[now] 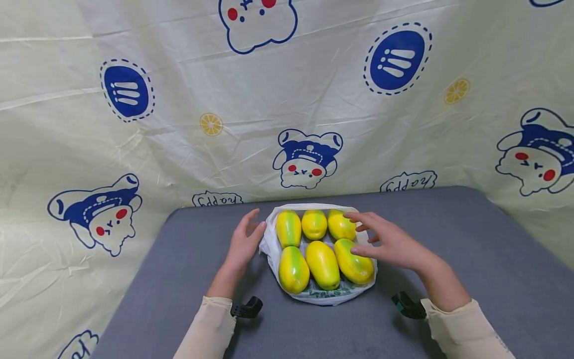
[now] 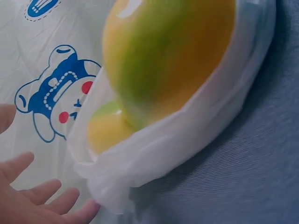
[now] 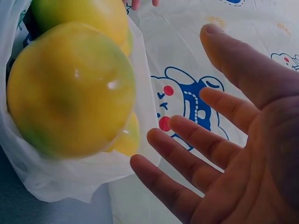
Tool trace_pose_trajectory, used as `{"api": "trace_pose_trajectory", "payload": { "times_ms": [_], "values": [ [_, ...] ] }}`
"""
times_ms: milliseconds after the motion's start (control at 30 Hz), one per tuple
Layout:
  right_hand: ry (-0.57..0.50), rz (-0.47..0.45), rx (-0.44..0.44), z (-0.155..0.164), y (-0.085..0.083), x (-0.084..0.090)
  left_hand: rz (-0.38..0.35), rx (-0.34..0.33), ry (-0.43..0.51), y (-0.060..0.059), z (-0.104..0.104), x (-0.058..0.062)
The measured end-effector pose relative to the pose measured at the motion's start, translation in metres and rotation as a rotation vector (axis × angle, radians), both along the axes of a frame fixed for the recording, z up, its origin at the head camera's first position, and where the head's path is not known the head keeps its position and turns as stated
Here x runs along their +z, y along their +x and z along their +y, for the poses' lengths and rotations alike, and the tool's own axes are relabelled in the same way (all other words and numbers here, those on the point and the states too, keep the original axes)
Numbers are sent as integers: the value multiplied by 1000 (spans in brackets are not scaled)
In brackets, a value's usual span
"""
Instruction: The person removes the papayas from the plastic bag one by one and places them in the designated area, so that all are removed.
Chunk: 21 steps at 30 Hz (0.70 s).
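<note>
Yellow-green oval fruits (image 1: 323, 264) that look like papayas lie in two rows inside a white plastic bag (image 1: 270, 244), its mouth spread wide. At the bag's left side is my left hand (image 1: 244, 244), fingers loosely bent and holding nothing; whether a fingertip touches the plastic I cannot tell. My right hand (image 1: 390, 244) hovers by the right side, its fingers reaching over the rim near the right-hand fruits. In the right wrist view, the right hand (image 3: 243, 172) has spread fingers and an empty palm. The left wrist view shows a large fruit (image 2: 163, 56) resting above the bag's crumpled edge.
A grey cloth-covered table (image 1: 206, 239) lies under the bag. Behind and beside it hangs a pale curtain (image 1: 179, 159) printed with cartoon bears and orange slices. Black wrist devices sit on the left wrist (image 1: 246, 308) and the right wrist (image 1: 409, 305).
</note>
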State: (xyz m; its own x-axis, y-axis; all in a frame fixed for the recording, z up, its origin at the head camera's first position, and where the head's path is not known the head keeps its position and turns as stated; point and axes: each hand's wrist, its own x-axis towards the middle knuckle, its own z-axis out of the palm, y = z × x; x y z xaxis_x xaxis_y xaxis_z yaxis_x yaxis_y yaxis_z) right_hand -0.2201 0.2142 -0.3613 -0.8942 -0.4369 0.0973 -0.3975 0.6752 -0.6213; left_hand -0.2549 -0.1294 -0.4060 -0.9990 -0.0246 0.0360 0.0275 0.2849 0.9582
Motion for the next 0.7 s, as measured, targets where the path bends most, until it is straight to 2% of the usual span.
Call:
{"api": "trace_pose_trajectory", "payload": {
  "times_ms": [133,400,700],
  "values": [
    [-27,-52,38,2,-3,-4,-23,15,41,-2,3,-7],
    [-62,-168,74,4,-4,-11,-21,18,108,-5,6,-23],
    [-52,-198,109,5,-5,-13,-53,-12,188,-8,6,-33]
  ]
}}
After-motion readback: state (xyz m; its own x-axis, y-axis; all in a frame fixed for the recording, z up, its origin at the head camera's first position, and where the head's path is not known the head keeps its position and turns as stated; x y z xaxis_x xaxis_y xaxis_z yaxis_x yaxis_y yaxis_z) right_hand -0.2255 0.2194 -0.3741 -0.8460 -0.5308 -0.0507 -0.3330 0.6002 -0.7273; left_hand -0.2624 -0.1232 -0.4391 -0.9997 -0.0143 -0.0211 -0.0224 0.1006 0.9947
